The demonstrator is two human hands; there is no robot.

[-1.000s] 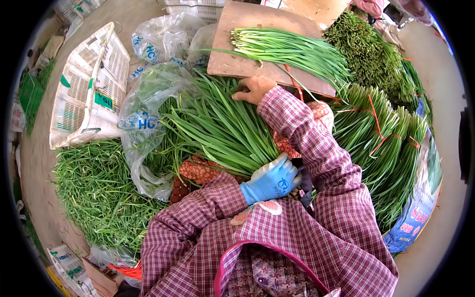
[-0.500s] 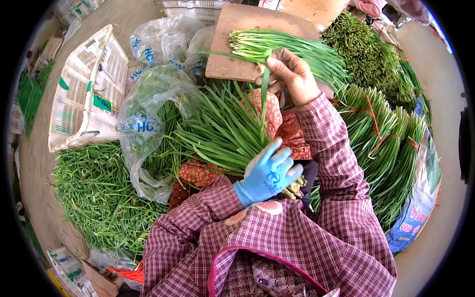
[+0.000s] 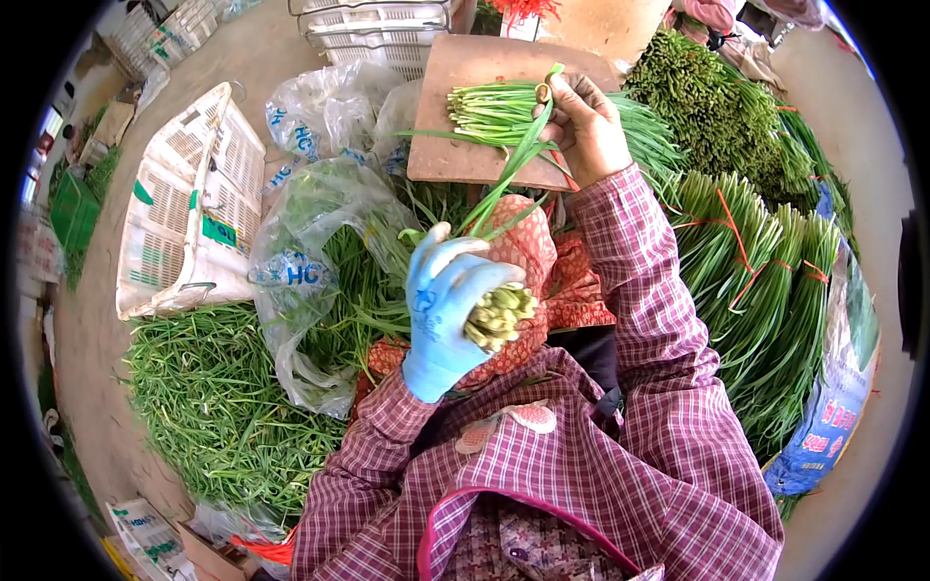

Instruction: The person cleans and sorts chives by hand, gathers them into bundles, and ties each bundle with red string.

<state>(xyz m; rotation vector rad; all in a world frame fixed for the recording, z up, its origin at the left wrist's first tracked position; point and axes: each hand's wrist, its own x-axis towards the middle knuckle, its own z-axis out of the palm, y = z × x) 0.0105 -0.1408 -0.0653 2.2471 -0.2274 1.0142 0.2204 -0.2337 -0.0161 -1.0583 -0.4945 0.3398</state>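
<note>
My left hand [image 3: 448, 308], in a blue and white glove, is wrapped round a bunch of leafy green stalks [image 3: 500, 317]. Their pale cut ends point toward the right, and the leaves are partly hidden behind the glove. Bare and pinched closed, my right hand [image 3: 583, 126] grips a few long green leaves [image 3: 518, 160] over the board. Those leaves run down toward the bunch. Under and behind my right hand, a pile of trimmed stalks [image 3: 475, 113] lies on the brown board [image 3: 436, 160].
Loose greens [image 3: 213, 407] are heaped at the left below a white crate [image 3: 189, 194]. A clear plastic bag [image 3: 295, 242] holds more greens. Tied bundles [image 3: 765, 281] stand at the right, with a dense pile of stalks [image 3: 712, 107] behind. Part of a person [image 3: 712, 15] shows at the top right.
My left hand has lifted the bunch and turned its cut ends to the right. My right hand, first low at the leaves, has risen over the board with a few leaves.
</note>
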